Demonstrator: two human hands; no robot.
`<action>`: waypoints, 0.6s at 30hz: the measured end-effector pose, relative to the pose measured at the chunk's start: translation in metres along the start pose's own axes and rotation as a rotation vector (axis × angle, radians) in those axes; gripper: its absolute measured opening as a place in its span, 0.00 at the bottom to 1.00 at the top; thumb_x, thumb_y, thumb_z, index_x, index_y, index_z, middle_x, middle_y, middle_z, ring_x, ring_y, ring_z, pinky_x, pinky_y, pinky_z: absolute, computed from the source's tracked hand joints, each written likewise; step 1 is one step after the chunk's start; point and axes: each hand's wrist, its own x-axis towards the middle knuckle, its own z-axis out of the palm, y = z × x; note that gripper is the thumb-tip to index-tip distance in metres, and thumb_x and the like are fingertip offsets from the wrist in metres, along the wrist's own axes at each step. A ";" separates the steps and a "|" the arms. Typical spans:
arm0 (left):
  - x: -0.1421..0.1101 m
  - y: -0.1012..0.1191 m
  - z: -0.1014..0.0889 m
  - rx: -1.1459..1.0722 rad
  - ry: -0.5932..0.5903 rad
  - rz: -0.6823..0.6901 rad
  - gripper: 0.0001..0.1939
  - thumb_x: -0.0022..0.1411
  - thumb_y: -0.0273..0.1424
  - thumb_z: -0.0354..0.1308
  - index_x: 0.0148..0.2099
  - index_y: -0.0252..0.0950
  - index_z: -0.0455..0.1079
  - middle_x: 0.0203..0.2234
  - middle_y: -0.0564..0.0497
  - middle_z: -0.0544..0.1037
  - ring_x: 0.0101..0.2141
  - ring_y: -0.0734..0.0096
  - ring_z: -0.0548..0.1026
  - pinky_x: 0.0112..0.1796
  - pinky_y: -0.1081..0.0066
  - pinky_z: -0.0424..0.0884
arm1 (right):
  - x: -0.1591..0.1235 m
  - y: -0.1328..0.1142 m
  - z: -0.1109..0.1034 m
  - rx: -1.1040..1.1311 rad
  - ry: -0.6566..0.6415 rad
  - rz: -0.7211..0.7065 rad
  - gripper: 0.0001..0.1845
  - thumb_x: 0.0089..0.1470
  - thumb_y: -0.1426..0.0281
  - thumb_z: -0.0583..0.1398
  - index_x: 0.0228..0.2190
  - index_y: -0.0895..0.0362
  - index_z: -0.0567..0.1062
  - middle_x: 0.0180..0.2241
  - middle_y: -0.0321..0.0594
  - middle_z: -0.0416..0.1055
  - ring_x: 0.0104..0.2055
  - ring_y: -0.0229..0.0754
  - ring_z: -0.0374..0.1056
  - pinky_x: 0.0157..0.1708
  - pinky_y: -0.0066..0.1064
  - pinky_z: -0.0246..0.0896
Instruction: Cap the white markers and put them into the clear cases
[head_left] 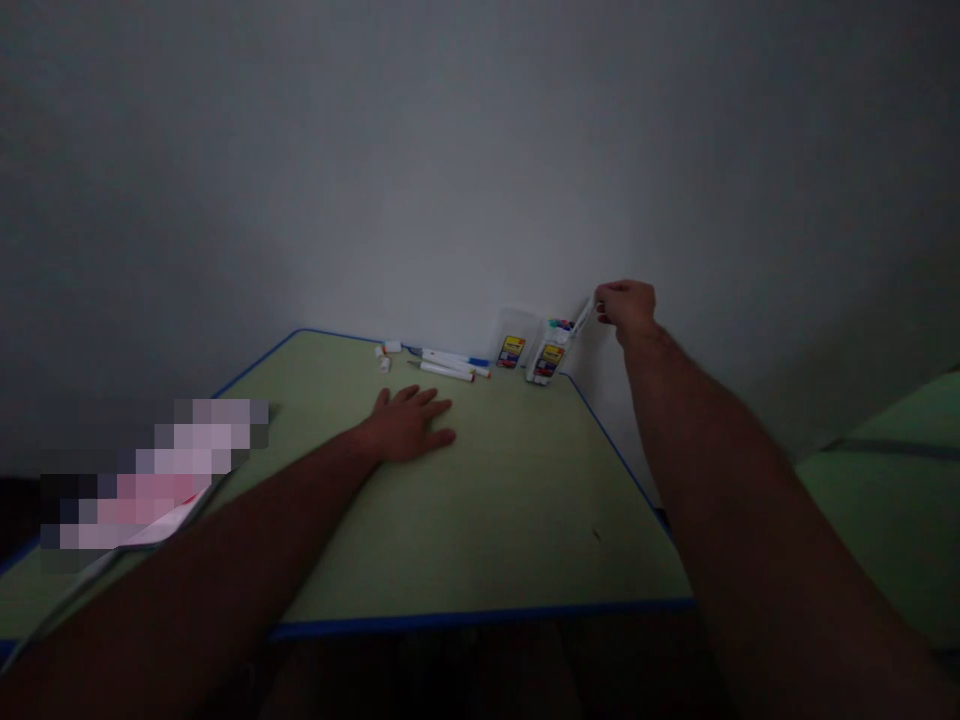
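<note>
My left hand (409, 424) lies palm down on the pale green table (510, 500), its fingers spread. Just beyond it are several white markers (448, 371) in a loose bunch, some with tips bare, and several small white caps (385, 364). At the far right corner, my right hand (627, 304) pinches a slim white marker (583, 316) by its upper end. The marker slants down beside a clear marker case (546, 362) with coloured ends showing at its top. Dim light hides whether its lower end is inside the case.
A second clear case (511, 345) with a yellow label stands left of the first, against the grey wall (450, 180). At the left, a bright, pixelated screen-like object (172, 520) with a cable rests on the table. Another green surface (892, 490) is at the right.
</note>
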 end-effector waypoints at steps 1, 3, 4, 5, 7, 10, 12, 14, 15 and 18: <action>-0.001 0.000 0.000 -0.002 0.006 0.001 0.41 0.62 0.61 0.42 0.71 0.48 0.55 0.71 0.46 0.53 0.68 0.40 0.49 0.59 0.30 0.44 | 0.000 0.001 0.001 -0.009 -0.006 0.002 0.05 0.45 0.77 0.64 0.29 0.62 0.78 0.23 0.38 0.71 0.22 0.35 0.67 0.18 0.24 0.66; -0.002 0.001 -0.001 -0.007 0.008 0.010 0.41 0.62 0.61 0.42 0.71 0.47 0.55 0.71 0.45 0.53 0.68 0.40 0.50 0.59 0.30 0.45 | 0.000 0.003 0.003 -0.025 -0.023 0.001 0.05 0.45 0.78 0.64 0.29 0.63 0.79 0.23 0.38 0.71 0.22 0.35 0.67 0.18 0.25 0.66; -0.002 0.001 -0.001 -0.009 0.009 0.009 0.41 0.62 0.61 0.42 0.71 0.47 0.55 0.70 0.45 0.53 0.68 0.40 0.50 0.59 0.30 0.44 | 0.000 0.004 0.004 -0.038 -0.031 0.000 0.05 0.45 0.78 0.64 0.29 0.63 0.79 0.22 0.39 0.71 0.21 0.35 0.66 0.18 0.25 0.66; -0.002 0.001 -0.001 -0.010 0.006 0.007 0.41 0.62 0.61 0.42 0.71 0.46 0.55 0.71 0.45 0.53 0.68 0.40 0.50 0.59 0.30 0.45 | -0.001 0.005 0.005 -0.055 -0.039 0.000 0.05 0.45 0.78 0.65 0.29 0.64 0.79 0.22 0.39 0.71 0.21 0.35 0.66 0.19 0.25 0.66; -0.002 0.001 -0.001 -0.011 0.006 0.005 0.41 0.62 0.61 0.42 0.71 0.46 0.55 0.71 0.45 0.53 0.68 0.40 0.50 0.59 0.30 0.45 | -0.002 0.007 0.006 -0.099 -0.051 0.002 0.05 0.45 0.78 0.65 0.29 0.64 0.80 0.22 0.39 0.71 0.21 0.35 0.66 0.19 0.26 0.67; -0.001 0.000 0.001 -0.008 0.013 0.024 0.42 0.62 0.61 0.42 0.71 0.46 0.55 0.71 0.45 0.53 0.68 0.40 0.50 0.59 0.30 0.44 | -0.002 0.012 0.007 -0.175 -0.076 -0.014 0.06 0.44 0.78 0.66 0.30 0.64 0.80 0.23 0.40 0.72 0.21 0.36 0.67 0.20 0.28 0.68; 0.000 -0.001 0.001 -0.009 0.017 0.029 0.42 0.62 0.61 0.42 0.71 0.46 0.55 0.70 0.45 0.54 0.68 0.40 0.50 0.59 0.30 0.44 | 0.000 0.017 0.009 -0.235 -0.100 -0.044 0.07 0.44 0.77 0.66 0.30 0.64 0.80 0.24 0.41 0.73 0.21 0.37 0.68 0.21 0.29 0.70; 0.000 -0.001 0.002 -0.009 0.016 0.027 0.42 0.62 0.61 0.42 0.71 0.46 0.55 0.70 0.45 0.54 0.68 0.40 0.50 0.59 0.30 0.45 | 0.002 0.021 0.011 -0.298 -0.122 -0.070 0.08 0.44 0.76 0.66 0.31 0.62 0.81 0.25 0.41 0.74 0.22 0.37 0.69 0.23 0.30 0.71; 0.000 -0.001 0.001 -0.009 0.014 0.026 0.42 0.62 0.61 0.42 0.71 0.46 0.55 0.70 0.45 0.54 0.68 0.40 0.50 0.59 0.30 0.45 | 0.004 0.023 0.012 -0.326 -0.130 -0.074 0.08 0.44 0.76 0.66 0.31 0.62 0.81 0.25 0.40 0.74 0.22 0.38 0.69 0.24 0.30 0.71; 0.000 0.000 0.001 -0.007 0.006 0.020 0.42 0.62 0.61 0.43 0.71 0.47 0.55 0.71 0.45 0.53 0.68 0.40 0.50 0.59 0.31 0.44 | 0.007 0.028 0.014 -0.375 -0.143 -0.077 0.07 0.45 0.75 0.66 0.31 0.60 0.81 0.23 0.39 0.74 0.23 0.39 0.71 0.25 0.29 0.71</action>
